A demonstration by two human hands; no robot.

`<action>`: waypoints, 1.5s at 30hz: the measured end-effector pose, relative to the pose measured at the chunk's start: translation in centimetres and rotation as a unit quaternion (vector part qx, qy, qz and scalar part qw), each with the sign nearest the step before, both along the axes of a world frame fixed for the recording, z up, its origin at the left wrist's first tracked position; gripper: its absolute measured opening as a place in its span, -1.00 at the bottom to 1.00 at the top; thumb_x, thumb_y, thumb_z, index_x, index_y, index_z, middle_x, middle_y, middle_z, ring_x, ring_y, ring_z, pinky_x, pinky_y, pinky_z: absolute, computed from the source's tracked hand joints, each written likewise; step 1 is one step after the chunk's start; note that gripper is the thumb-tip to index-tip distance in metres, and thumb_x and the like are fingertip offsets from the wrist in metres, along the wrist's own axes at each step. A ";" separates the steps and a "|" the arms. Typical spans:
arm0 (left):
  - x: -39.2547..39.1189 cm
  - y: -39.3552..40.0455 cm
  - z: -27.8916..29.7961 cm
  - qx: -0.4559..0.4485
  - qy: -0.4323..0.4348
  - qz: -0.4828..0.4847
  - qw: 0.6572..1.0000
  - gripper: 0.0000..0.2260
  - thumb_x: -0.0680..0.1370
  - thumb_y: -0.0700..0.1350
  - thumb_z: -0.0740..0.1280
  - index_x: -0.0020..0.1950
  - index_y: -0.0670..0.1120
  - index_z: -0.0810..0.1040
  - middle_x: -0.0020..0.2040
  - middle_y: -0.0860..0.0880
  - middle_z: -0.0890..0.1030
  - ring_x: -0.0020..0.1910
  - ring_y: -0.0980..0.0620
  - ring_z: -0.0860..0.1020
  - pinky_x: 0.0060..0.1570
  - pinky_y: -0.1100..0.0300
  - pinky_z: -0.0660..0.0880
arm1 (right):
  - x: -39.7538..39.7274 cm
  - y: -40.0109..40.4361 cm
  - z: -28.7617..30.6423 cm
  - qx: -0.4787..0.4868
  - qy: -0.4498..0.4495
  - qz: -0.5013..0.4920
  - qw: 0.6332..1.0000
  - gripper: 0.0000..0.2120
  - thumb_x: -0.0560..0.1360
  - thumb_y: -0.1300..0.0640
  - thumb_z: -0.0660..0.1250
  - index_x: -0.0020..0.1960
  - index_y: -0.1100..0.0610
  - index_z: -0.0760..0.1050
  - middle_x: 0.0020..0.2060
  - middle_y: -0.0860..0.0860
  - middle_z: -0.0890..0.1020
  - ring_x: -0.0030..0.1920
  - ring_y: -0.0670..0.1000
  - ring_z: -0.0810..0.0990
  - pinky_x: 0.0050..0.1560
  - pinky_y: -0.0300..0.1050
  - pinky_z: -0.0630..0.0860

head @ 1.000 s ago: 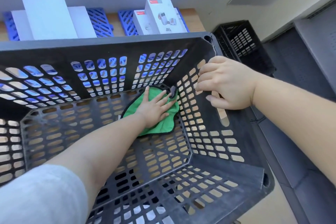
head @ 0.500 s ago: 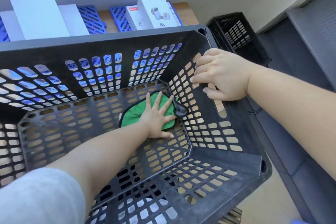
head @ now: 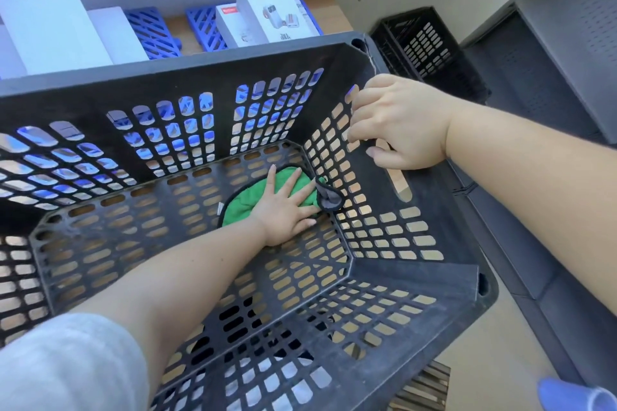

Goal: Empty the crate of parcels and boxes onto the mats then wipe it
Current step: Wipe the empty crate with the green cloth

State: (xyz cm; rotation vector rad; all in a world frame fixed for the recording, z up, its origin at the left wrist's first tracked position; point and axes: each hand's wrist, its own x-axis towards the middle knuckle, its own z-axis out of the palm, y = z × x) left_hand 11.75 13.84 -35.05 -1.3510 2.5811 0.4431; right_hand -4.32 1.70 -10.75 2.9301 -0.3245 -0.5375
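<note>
Inside, the left hand is pressing a green cloth flat-fingered into the crate's far right floor corner; the right hand is gripping its right wall with curled fingers.

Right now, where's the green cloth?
In the head view, the green cloth lies on the crate floor near its far right corner, pressed flat under the left hand.

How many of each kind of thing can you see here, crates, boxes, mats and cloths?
Black crates: 2, the big crate being wiped and a smaller crate behind it
White boxes: 4, two plain boxes and two printed boxes
Blue mats: 2, and
Green cloth: 1
Total: 9
</note>
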 end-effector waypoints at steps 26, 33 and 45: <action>0.8 -2.2 -0.6 -0.142 0.231 0.218 0.937 -0.84 0.41 0.06 0.53 -0.17 -0.01 0.70 0.02 -0.02 0.64 0.11 -0.18 0.47 0.08 -0.01 0.21 | -0.3 -0.1 -0.3 -0.003 -0.011 0.001 1.000 -0.60 0.41 -0.05 0.08 -0.08 0.10 0.63 -0.22 -0.02 0.64 -0.01 0.12 0.53 0.18 0.02 0.34; 2.8 -2.7 1.9 -0.172 0.232 0.235 0.928 -0.67 0.47 0.19 0.36 -0.28 -0.05 0.53 -0.26 0.03 0.60 -0.17 -0.12 0.55 -0.05 0.03 0.22 | -0.2 0.0 -0.1 -0.003 -0.006 -0.001 1.000 -0.59 0.41 -0.06 0.07 -0.07 0.10 0.64 -0.19 -0.03 0.66 0.01 0.11 0.54 0.19 0.05 0.36; 1.3 0.3 -1.4 -0.050 -0.001 0.097 0.994 -0.34 0.54 0.44 -0.18 0.51 0.24 -0.42 0.59 -0.08 -0.33 0.50 -0.21 -0.40 0.42 -0.35 -0.35 | -0.2 0.0 -0.3 0.000 -0.024 0.010 1.000 -0.64 0.40 -0.04 0.12 -0.09 0.09 0.64 -0.21 -0.05 0.65 -0.03 0.09 0.54 0.16 0.02 0.38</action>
